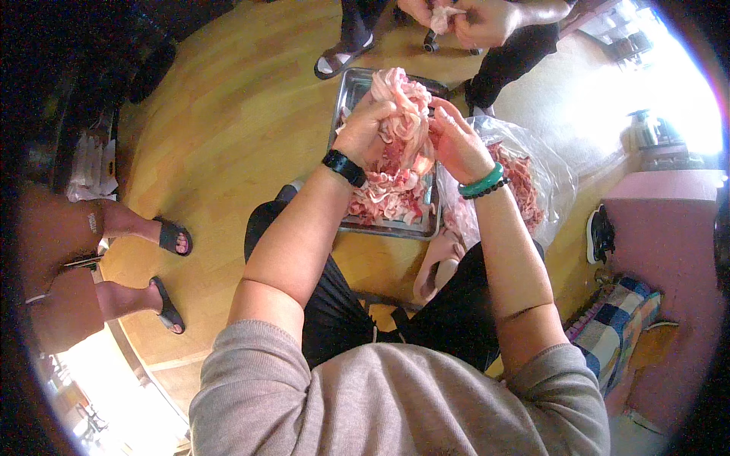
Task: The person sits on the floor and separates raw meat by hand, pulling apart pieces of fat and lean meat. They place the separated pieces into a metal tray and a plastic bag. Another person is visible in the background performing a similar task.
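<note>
A thick bunch of raw, fatty meat strips [402, 114] is held up in my left hand [362, 128], with a black band on that wrist. My right hand [461, 145] is at the bunch's right side, fingers spread and curved towards it; whether they grip any meat is hidden. Green and dark bracelets circle the right wrist. Below both hands, a rectangular metal tray [393, 229] holds more meat strips [382, 196]. Right of the tray lies a clear plastic bag [550, 165] with darker red meat strips [519, 182] in it, partly behind my right wrist.
Across the tray, another person's hands [485, 25] hold a small pale piece. A person in sandals [174, 236] stands at left on the wooden floor [228, 125]. A pink slipper [436, 265] lies between my knees. At right are a dark shoe [599, 233] and checked cloth [619, 325].
</note>
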Tool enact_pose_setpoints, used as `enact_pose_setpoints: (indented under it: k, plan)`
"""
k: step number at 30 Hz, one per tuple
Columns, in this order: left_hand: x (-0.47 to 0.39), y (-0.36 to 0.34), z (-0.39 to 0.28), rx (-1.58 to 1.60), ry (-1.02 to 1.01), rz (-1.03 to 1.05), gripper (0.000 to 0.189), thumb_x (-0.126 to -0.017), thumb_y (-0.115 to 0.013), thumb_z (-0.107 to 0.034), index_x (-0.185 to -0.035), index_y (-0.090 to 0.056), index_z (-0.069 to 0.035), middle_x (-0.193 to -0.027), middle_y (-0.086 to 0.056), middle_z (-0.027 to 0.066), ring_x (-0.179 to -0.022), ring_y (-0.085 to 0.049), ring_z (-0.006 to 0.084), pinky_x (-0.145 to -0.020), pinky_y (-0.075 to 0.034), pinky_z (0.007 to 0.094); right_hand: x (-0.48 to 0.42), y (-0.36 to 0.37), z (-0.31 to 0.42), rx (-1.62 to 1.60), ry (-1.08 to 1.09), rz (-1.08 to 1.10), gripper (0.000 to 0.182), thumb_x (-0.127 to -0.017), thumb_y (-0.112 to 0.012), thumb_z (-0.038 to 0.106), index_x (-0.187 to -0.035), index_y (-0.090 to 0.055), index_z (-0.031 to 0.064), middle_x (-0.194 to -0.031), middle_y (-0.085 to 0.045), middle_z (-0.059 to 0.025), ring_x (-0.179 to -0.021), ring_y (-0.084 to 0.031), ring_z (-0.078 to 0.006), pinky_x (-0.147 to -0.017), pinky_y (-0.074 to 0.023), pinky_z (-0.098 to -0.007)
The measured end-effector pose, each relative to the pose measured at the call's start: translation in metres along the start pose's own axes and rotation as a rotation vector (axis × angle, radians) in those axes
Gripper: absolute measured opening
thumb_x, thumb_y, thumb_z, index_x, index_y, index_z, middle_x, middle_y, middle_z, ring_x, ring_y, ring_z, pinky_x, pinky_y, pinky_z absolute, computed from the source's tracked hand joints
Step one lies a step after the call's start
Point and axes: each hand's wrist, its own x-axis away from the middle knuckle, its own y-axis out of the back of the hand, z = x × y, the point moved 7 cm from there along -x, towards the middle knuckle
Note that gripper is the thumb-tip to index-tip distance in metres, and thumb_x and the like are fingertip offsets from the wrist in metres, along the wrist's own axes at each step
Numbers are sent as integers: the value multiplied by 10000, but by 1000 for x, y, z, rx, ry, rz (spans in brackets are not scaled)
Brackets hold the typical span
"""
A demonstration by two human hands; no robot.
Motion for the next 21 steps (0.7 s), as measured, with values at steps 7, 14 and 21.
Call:
enact_pose_setpoints:
  k: [7,14,21]
  plan:
    - [-2,0,5,-601,-48,-23,428,-715,-573,-91,-1118,-442,-30,-1063,-524,49,-975,-501,151,-842,-401,281,0,15,22,298,415,-178,298,-793,-529,22,-1079,-455,57,-1069,-498,-54,-954,-490,-137,-805,-402,-260]
    - [-3,15,7,-612,-71,-168,326,-674,-599,-30,-986,-505,-28,-885,-567,49,-747,-557,151,-668,-452,274,8,-14,35,705,485,-115,199,-842,-442,47,-1038,-477,35,-985,-521,-25,-826,-464,-68,-732,-376,-191]
    - [6,9,16,-35,110,-67,295,-703,-503,-30,-997,-511,-33,-920,-563,53,-806,-558,169,-704,-460,302,19,60,78,76,573,-577,192,-794,-397,22,-958,-482,-30,-729,-565,-110,-551,-526,-141,-462,-458,-224]
